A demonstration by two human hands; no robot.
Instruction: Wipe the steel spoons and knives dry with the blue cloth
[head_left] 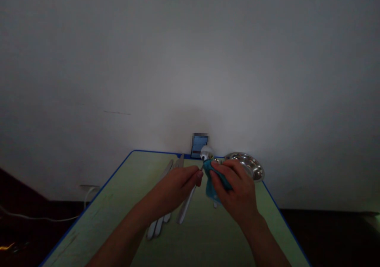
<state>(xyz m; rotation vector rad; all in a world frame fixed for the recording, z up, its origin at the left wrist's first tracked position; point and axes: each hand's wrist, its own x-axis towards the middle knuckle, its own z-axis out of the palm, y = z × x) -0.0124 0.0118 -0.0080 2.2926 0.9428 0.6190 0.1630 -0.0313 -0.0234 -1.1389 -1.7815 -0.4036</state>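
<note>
A green table (204, 243) with a blue edge is seen in front of a white wall (190, 61). The left arm (118, 235) and the right arm (264, 239) are held out over the table and bent in toward each other. The left hand (170, 190) is curled up narrow, and a long steel spoon (187, 203) is pinched by it near the neck, with the round end held up. The right hand (234, 190) is closed on a teal cloth (212, 180), and the cloth is pressed on the spoon just under its round end. A steel plate (246, 164) is set at the far edge, just behind the right hand. Pale cutlery handles (156, 227) are laid on the table under the left hand. A blue card (199, 145) stands past the far edge; it is blurred, so no words can be read.
</note>
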